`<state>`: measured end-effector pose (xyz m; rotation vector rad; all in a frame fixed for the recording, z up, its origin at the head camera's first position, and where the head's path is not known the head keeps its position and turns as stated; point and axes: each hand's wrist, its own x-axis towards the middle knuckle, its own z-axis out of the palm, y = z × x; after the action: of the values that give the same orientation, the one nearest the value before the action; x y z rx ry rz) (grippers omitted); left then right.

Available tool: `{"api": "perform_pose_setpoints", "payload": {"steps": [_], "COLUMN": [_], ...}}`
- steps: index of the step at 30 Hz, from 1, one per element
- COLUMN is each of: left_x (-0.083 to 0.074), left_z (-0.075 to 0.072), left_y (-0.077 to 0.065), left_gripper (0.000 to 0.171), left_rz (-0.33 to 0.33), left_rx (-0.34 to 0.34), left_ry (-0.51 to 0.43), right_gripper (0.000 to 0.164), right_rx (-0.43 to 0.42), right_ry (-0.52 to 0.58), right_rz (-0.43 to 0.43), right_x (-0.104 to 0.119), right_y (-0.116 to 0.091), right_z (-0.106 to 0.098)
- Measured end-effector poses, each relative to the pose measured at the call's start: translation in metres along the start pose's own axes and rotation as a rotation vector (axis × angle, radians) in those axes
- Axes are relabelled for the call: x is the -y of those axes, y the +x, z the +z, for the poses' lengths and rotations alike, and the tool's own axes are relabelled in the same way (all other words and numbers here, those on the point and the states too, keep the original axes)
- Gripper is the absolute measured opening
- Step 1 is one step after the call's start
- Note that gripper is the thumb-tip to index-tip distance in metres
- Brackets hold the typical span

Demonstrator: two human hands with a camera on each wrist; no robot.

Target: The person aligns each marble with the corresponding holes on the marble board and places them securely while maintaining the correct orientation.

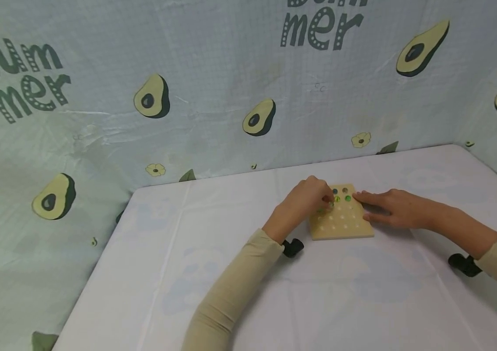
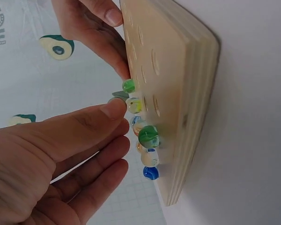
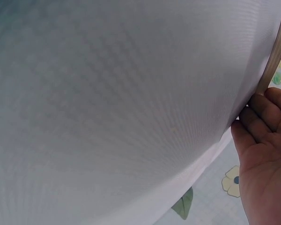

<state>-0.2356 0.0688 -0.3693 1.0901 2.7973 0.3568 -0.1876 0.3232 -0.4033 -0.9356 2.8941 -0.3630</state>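
Observation:
A wooden board (image 1: pixel 340 222) with rows of round hollows lies flat on the table. Several glass marbles sit along its far rows, among them a green marble (image 2: pixel 149 136), a blue marble (image 2: pixel 151 173) and a yellow-streaked marble (image 2: pixel 134 105). Over the board, my left hand (image 1: pixel 307 197) pinches a clear greenish marble (image 2: pixel 117 100) between thumb and forefinger; the fingertips mostly hide it. My right hand (image 1: pixel 399 208) rests against the board's right edge, fingers extended. In the right wrist view the fingertips of my right hand (image 3: pixel 267 140) meet the board's side (image 3: pixel 274 56).
A pale cloth (image 1: pixel 231 273) with faint prints covers the table. Behind it hangs a sheet (image 1: pixel 213 58) printed with avocados and lettering. A black wrist device (image 1: pixel 293 247) shows below the left wrist, another black device (image 1: pixel 465 264) below the right.

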Motion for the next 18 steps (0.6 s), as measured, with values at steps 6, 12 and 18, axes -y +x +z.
{"api": "perform_pose_setpoints", "payload": {"steps": [6, 12, 18], "left_x": [-0.0014, -0.0008, 0.0003], "left_z": [0.0015, 0.0035, 0.0031], "left_y": [-0.0018, -0.0039, -0.0057], "left_gripper": [0.019, 0.019, 0.020], "left_rz": [-0.036, -0.045, -0.046], "left_rx": [0.006, -0.001, -0.004], "left_ry": [-0.021, -0.009, 0.015], "right_gripper": [0.061, 0.061, 0.061], "right_rx": [-0.007, -0.010, -0.013], "right_ry": [-0.001, -0.001, 0.001], "right_rz": [0.001, -0.007, -0.009], "right_x": [-0.0009, -0.0006, 0.0014], "right_y": [0.0002, 0.0012, 0.0025], "right_z": [0.0024, 0.0042, 0.0037]}}
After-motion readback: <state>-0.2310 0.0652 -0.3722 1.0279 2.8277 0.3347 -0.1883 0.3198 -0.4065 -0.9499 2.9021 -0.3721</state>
